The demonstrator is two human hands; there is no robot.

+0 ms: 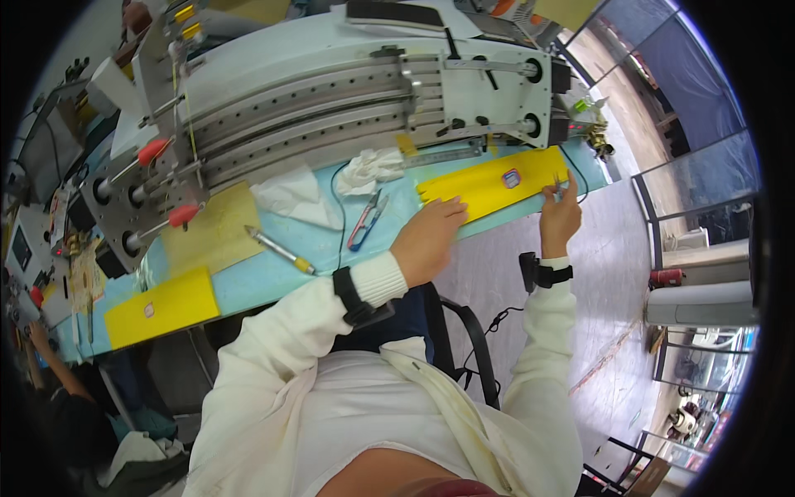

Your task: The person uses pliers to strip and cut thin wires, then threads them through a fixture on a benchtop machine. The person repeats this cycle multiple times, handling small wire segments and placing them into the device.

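A long yellow strip (489,184) with a small square label (511,179) lies along the near right edge of the blue-covered bench. My left hand (426,240) rests on its left end, fingers stretched out and lying on the surface. At the strip's right end, my right hand (561,217) is raised with its fingers pinched. Between them is a small, thin, pointed metal tool (559,184), too small to tell its kind. Left of my left hand lie snips with red and blue handles (366,222) and a pen-shaped metal tool (281,250).
Behind the strip stands a large metal rail machine (315,116) with red knobs (184,215). Crumpled white tissue (368,171), a steel ruler (443,156) and another yellow piece (161,308) lie on the bench. A chair armrest (472,340) is below. Another person's arm (58,364) shows far left.
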